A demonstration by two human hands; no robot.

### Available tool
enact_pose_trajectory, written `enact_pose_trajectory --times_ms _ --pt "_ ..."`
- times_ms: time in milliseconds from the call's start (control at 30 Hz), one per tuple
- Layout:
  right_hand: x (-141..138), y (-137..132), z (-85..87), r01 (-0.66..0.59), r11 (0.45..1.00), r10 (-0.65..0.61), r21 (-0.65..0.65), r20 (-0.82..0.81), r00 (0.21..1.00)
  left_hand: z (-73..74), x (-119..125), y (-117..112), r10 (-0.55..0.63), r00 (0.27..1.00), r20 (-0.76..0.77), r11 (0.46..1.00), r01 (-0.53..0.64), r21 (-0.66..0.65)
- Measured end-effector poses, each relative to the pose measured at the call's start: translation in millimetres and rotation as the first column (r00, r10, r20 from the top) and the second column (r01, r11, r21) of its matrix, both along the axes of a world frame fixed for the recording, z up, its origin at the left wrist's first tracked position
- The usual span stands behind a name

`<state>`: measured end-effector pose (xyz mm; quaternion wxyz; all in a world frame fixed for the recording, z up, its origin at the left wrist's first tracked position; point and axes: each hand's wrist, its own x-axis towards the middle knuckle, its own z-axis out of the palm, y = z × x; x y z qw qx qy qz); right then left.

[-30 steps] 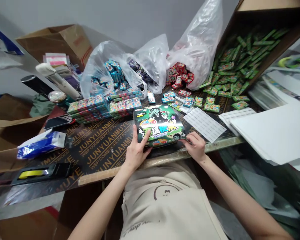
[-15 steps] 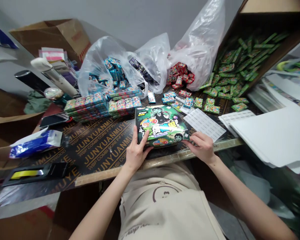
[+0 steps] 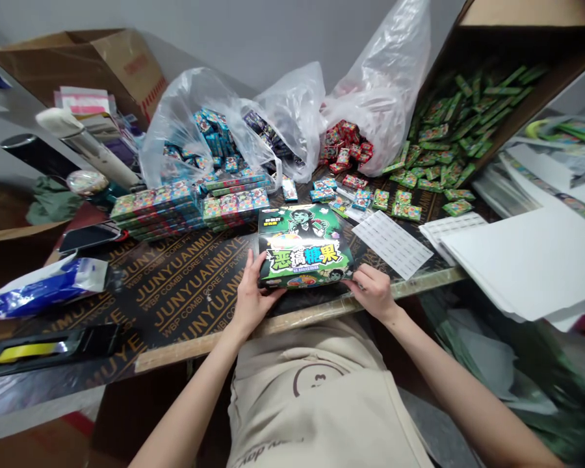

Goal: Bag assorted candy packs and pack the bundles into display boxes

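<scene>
A green and black printed candy box [image 3: 307,244] lies at the table's front edge, its lid down and its lettering facing me. My left hand [image 3: 253,289] grips the box's left front corner, thumb along the front and fingers on the side. At the right front corner, my right hand [image 3: 373,289] pinches the box's edge with bent fingers. Just behind the box lie loose small blue packs [image 3: 323,190] and green packs [image 3: 406,207]. A sheet of white stickers [image 3: 392,244] rests to its right.
Stacked small packs [image 3: 158,208] stand left of the box. Plastic bags of blue packs [image 3: 175,130] and red packs [image 3: 375,123] line the wall. A tipped carton [image 3: 521,39] spills green packs. White cardboard sheets [image 3: 526,260] lie right; a tape dispenser [image 3: 53,351] sits front left.
The candy box has turned slightly, so its top and lettering face me more squarely. Both hands have stayed on its front corners. The whole view has shifted a little.
</scene>
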<state>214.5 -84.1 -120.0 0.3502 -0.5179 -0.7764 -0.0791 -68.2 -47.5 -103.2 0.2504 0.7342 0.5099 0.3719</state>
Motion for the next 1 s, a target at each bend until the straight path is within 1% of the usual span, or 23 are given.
enact_pose_trajectory --times_ms 133,300,367,467,567,667,767,833,900,1000 --pt "-3.7 1.5 -6.6 -0.002 1.0 0.002 -0.012 -0.007 1.0 -3.2 0.3 -2.1 -0.005 1.0 -0.019 1.0 0.005 0.029" --pt "-5.1 0.2 -5.3 0.008 0.999 -0.01 -0.05 -0.038 0.999 -4.0 -3.3 -1.0 -0.048 0.999 -0.015 0.998 0.049 0.048" --pt "-6.3 -0.5 -4.5 0.014 1.0 -0.015 -0.02 -0.052 0.999 -2.3 -4.2 0.6 -0.04 0.997 -0.063 0.996 0.045 0.083" --pt "-9.2 -2.1 -3.4 0.025 0.998 -0.021 0.05 -0.076 0.997 -1.2 -3.5 2.1 0.001 0.99 -0.14 0.981 0.026 0.193" --pt "-11.2 -3.9 3.6 -0.012 0.997 0.021 0.08 -0.109 0.994 -3.1 -1.4 1.7 0.033 0.987 -0.158 0.961 0.012 0.275" --pt "-10.7 -4.4 20.7 -0.051 0.997 0.06 0.066 -0.144 0.988 -6.0 0.7 1.0 0.058 0.987 -0.147 0.948 -0.009 0.318" --pt "-9.7 -3.1 39.7 -0.1 0.995 0.103 0.032 -0.127 0.987 -9.1 2.8 1.0 0.091 0.987 -0.136 0.93 -0.035 0.367" --pt "-9.6 -2.3 46.6 -0.12 0.993 0.12 0.007 -0.109 0.987 -11.6 4.2 0.9 0.117 0.983 -0.138 0.92 -0.055 0.389" --pt "-9.6 -2.3 46.5 -0.118 0.993 0.115 -0.024 -0.113 0.987 -14.0 5.2 0.6 0.131 0.98 -0.149 0.913 -0.061 0.403" --pt "-8.7 -3.8 36.0 -0.099 0.993 0.089 -0.069 -0.134 0.987 -16.1 5.3 0.1 0.129 0.974 -0.187 0.908 -0.04 0.418"
